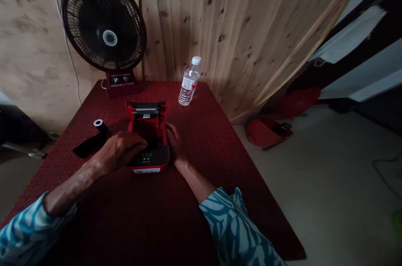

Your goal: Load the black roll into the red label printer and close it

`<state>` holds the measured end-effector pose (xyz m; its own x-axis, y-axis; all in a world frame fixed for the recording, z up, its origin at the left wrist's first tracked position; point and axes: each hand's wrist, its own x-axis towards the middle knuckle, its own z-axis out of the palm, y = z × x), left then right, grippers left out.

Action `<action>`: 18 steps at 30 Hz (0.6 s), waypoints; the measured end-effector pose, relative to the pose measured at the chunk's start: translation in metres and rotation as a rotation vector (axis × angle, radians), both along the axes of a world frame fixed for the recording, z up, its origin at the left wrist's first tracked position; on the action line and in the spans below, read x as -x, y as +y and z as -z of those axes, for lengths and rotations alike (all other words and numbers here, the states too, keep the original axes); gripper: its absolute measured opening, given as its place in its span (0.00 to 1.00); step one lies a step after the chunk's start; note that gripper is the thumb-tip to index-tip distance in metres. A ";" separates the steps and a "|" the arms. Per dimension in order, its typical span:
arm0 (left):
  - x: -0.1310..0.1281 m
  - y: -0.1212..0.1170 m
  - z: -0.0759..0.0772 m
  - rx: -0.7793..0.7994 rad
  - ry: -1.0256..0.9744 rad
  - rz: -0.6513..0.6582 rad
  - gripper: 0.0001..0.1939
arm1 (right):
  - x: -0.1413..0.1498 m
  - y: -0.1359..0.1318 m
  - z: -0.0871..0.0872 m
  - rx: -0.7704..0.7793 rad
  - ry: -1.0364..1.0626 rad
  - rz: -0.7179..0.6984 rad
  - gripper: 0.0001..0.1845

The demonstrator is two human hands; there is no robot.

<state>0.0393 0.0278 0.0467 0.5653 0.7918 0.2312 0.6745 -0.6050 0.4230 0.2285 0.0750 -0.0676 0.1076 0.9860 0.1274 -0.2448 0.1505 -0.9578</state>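
A small red and black printer (pixel 150 158) sits on the table with its lid (pixel 146 109) raised, showing a dark compartment inside. My left hand (pixel 122 148) reaches over its left side, fingers bent and pressed together at the edge of the compartment. What those fingers pinch, if anything, is hidden. Against the printer's right side, my right hand (pixel 175 142) is curled and holds the body. To the left lies a roll of black ribbon (pixel 100 127) with a white core, its loose end (pixel 88 144) spread over the table.
A dark red electric fan (pixel 121 86) stands at the table's back left. Near the back right is a clear plastic bottle (pixel 189 83) with a white cap. The patterned red table (pixel 213 148) meets a wooden wall (pixel 188 14); a red container (pixel 264 132) is on the floor at right.
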 end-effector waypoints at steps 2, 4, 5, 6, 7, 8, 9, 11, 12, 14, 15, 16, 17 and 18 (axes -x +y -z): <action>-0.002 -0.006 0.000 -0.100 0.019 -0.008 0.17 | 0.000 0.001 0.001 0.006 0.003 -0.002 0.18; -0.002 -0.017 0.001 -0.188 0.045 -0.017 0.16 | 0.000 0.002 0.002 0.000 0.010 -0.006 0.19; -0.002 -0.023 0.002 -0.227 0.054 -0.013 0.16 | 0.000 0.002 0.002 -0.006 0.013 -0.010 0.19; -0.002 -0.029 0.003 -0.253 0.064 0.000 0.15 | 0.000 0.003 0.003 -0.010 0.014 -0.012 0.19; -0.001 -0.035 0.005 -0.275 0.071 0.010 0.14 | 0.000 0.003 0.003 -0.013 0.012 -0.012 0.19; -0.001 -0.040 0.007 -0.288 0.077 0.016 0.14 | 0.000 0.003 0.004 -0.014 0.005 -0.011 0.19; -0.001 -0.044 0.010 -0.293 0.085 0.019 0.13 | 0.000 0.003 0.004 -0.015 -0.003 -0.011 0.19; -0.001 -0.050 0.015 -0.292 0.094 0.008 0.13 | 0.000 0.001 0.003 -0.021 -0.013 -0.003 0.19; -0.002 -0.052 0.017 -0.301 0.088 -0.014 0.12 | 0.000 0.000 0.003 -0.025 -0.017 0.002 0.19; -0.005 -0.054 0.021 -0.355 0.059 -0.043 0.10 | -0.001 -0.002 0.000 -0.018 -0.037 0.014 0.20; -0.006 -0.056 0.023 -0.388 0.042 -0.050 0.10 | -0.001 -0.001 -0.002 -0.009 -0.056 0.025 0.21; -0.008 -0.057 0.024 -0.421 0.024 -0.055 0.10 | -0.001 0.001 -0.004 -0.002 -0.080 0.035 0.21; -0.009 -0.058 0.026 -0.448 0.008 -0.054 0.10 | -0.001 0.004 -0.007 -0.004 -0.102 0.039 0.22; -0.011 -0.060 0.028 -0.468 -0.005 -0.053 0.11 | -0.001 0.008 -0.010 -0.018 -0.116 0.035 0.23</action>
